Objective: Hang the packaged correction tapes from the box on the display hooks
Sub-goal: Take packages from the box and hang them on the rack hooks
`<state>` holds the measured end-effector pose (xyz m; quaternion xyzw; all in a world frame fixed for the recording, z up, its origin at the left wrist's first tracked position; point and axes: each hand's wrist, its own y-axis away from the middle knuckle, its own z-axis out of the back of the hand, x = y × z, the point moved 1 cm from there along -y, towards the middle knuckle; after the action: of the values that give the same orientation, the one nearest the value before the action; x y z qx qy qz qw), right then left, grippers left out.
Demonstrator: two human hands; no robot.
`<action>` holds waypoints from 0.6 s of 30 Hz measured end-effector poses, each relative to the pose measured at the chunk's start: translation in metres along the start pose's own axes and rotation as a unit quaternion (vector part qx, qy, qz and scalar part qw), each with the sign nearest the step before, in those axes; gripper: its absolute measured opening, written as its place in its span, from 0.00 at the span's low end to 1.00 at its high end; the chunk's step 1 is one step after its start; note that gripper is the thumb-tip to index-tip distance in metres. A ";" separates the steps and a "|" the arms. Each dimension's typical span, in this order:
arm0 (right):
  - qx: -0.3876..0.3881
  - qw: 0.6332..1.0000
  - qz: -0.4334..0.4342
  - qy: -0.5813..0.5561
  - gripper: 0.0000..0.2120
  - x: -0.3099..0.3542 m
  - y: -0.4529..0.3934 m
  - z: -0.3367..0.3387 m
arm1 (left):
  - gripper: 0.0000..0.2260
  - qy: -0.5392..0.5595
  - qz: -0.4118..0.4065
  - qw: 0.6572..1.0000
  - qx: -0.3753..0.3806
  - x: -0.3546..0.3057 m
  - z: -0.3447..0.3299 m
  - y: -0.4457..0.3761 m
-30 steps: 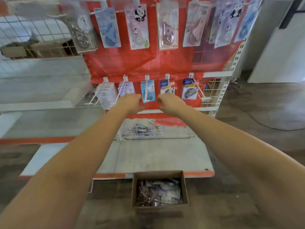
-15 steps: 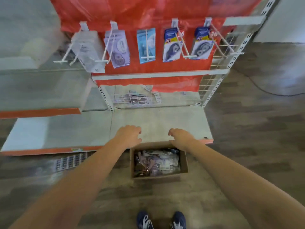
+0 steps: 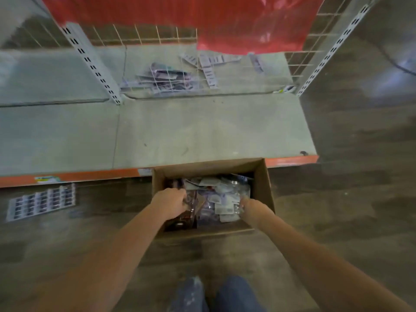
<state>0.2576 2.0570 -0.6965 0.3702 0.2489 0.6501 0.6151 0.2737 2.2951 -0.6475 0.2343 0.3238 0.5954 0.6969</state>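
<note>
As we crouch with both hands, left and right, sunk among slippery clear-packaged correction tapes in the open brown cardboard box, grips hidden from view, packets could snag or spill before the grey shelf.

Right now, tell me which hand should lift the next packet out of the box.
Probably the left hand: its fingers curl down into the packets inside the cardboard box, seemingly already closing on one. The right hand reaches the pile's right edge only with its fingertips, its grip unclear.
</note>
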 end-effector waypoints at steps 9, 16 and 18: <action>-0.006 0.998 -0.065 -0.016 0.16 -0.041 -0.154 -0.063 | 0.12 0.019 0.010 0.995 0.093 0.033 -0.121 -0.128; -0.054 0.969 -0.175 -0.167 0.12 -0.061 -0.224 -0.096 | 0.16 0.006 -0.002 0.987 0.160 0.058 -0.165 -0.167; -0.063 0.942 -0.203 -0.259 0.13 -0.062 -0.234 -0.106 | 0.18 -0.025 -0.008 0.987 0.157 0.058 -0.173 -0.171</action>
<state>0.3167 2.0383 -0.9533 0.4279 0.1089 0.4071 0.7995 0.2677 2.3110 -0.8973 0.3529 0.3980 0.5258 0.6638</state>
